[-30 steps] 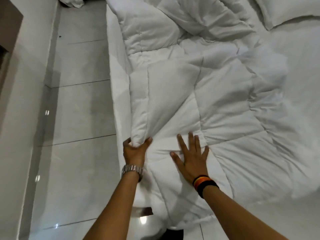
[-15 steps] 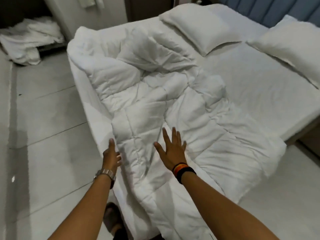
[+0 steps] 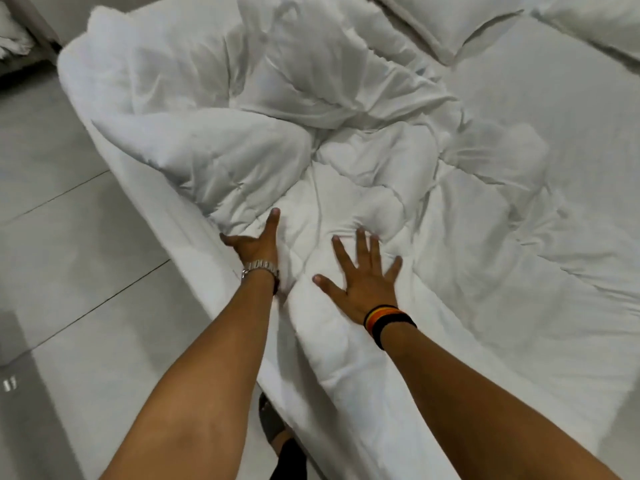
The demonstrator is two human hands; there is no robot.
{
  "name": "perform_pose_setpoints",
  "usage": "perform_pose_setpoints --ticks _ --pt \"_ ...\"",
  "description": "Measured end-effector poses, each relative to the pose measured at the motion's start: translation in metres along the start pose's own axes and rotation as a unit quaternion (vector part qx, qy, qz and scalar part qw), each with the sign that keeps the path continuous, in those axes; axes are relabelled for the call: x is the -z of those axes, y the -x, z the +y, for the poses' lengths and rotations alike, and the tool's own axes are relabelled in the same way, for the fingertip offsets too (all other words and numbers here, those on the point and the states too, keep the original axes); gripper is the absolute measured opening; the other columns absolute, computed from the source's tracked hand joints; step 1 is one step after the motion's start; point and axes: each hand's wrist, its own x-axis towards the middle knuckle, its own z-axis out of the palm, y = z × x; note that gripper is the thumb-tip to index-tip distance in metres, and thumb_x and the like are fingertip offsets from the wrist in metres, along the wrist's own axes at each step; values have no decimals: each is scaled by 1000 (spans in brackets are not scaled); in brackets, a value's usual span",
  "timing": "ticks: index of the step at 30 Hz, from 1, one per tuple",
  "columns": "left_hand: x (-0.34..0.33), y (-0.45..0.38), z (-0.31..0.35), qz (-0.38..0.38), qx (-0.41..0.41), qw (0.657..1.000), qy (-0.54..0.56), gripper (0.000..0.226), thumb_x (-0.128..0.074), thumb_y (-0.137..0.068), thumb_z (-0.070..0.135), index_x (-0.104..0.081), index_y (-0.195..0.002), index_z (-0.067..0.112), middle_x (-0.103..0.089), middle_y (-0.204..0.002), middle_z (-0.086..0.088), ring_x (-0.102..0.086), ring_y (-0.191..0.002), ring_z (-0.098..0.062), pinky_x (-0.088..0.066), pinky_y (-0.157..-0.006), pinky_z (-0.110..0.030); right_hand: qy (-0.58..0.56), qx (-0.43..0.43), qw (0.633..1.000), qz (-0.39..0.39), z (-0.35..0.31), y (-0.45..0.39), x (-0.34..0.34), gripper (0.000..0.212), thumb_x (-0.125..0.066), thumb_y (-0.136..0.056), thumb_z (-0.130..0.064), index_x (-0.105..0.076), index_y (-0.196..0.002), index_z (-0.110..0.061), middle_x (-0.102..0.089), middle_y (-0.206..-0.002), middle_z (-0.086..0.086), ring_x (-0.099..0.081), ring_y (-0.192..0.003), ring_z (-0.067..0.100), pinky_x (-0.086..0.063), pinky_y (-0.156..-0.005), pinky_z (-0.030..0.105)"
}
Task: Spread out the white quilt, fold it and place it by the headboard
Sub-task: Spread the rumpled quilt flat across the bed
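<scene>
- The puffy white stitched quilt lay bunched in folds across the near half of the white-sheeted bed, one edge draped over the side toward the pale tiled floor; I judged spreading barely begun.
- My right hand was flat, fingers splayed, gripping nothing, pressing the quilt, probably to pin it.
- My left hand sat at the bed's edge, open with its thumb out, partly sunk into a fold; no grip showed.
- White pillows lay beyond, probably toward the headboard.
</scene>
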Motion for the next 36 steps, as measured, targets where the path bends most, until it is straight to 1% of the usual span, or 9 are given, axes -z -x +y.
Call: perform_pose_setpoints --ticks 5,9,12,15,17,23,27,33,36 --pt "-2 -39 9 -33 -36 998 -41 104 -100 -58 42 -50 -142 7 -66 -134 -6 -66 -119 -21 -52 -104 -29 16 -27 999 14 -11 -8 -17 87 -18 -88 -90 17 -158 -50 32 -168 -1 26 -156 24 10 -115 75" --pt "62 -68 89 -7 -198 977 -79 71 -100 -60 33 -68 -116 4 -76 -117 -7 -69 -91 -10 -58 -80 -17 -57 6 997 47 -50 -6 -1 92 -24 -84 -92 13 -159 -52 35 -167 -3 30 -154 24 15 -115 69" --pt "125 -83 141 -20 -237 962 -135 95 -101 -51 45 -65 -130 7 -73 -123 -3 -71 -102 -13 -60 -96 -35 -35 18 999 -5 -67 11 -19 94 -23 -84 -93 15 -159 -50 39 -164 -1 31 -154 25 18 -115 70" --pt "168 -81 153 -47 -64 970 -231 164 -94 -46 68 5 -165 14 -42 -161 -10 -51 -140 -31 -42 -116 -51 28 -17 993 -117 -68 19 -42 96 -24 -85 -91 16 -160 -46 38 -162 5 22 -156 32 10 -114 75" --pt "187 -78 158 -55 4 966 -252 166 -83 -54 80 34 -156 21 -28 -169 -9 -48 -142 -35 -39 -118 -54 -15 -36 992 -119 -81 9 -25 93 -29 -88 -87 10 -161 -45 27 -169 6 17 -157 32 9 -116 74" --pt "196 -108 222 27 7 999 -32 143 -43 -59 105 2 -166 21 -33 -166 -12 -46 -144 -35 -40 -117 -54 -143 38 985 83 -168 -67 71 86 -33 -92 -81 -4 -163 -45 16 -173 3 12 -159 28 7 -121 67" --pt "179 -187 301 69 -28 996 -40 147 -46 -57 105 6 -166 21 -15 -173 -10 -27 -155 -37 -30 -122 -54 -140 100 972 162 -264 -159 100 83 -30 -93 -81 -6 -163 -44 15 -173 2 14 -159 28 8 -121 68" --pt "91 -315 373 -54 -103 978 -172 138 -70 -67 86 1 -166 21 -27 -170 -7 -32 -153 -31 -26 -123 -44 -36 -2 989 145 -342 -279 43 88 -24 -88 -90 -9 -163 -45 20 -172 3 28 -153 38 5 -109 82" --pt "44 -351 384 -126 -69 971 -189 156 -80 -41 90 -15 -165 22 -40 -164 -3 -45 -146 -26 -36 -121 -43 19 -41 992 116 -348 -300 21 97 -24 -82 -96 -11 -163 -45 13 -173 4 17 -156 44 0 -106 85"
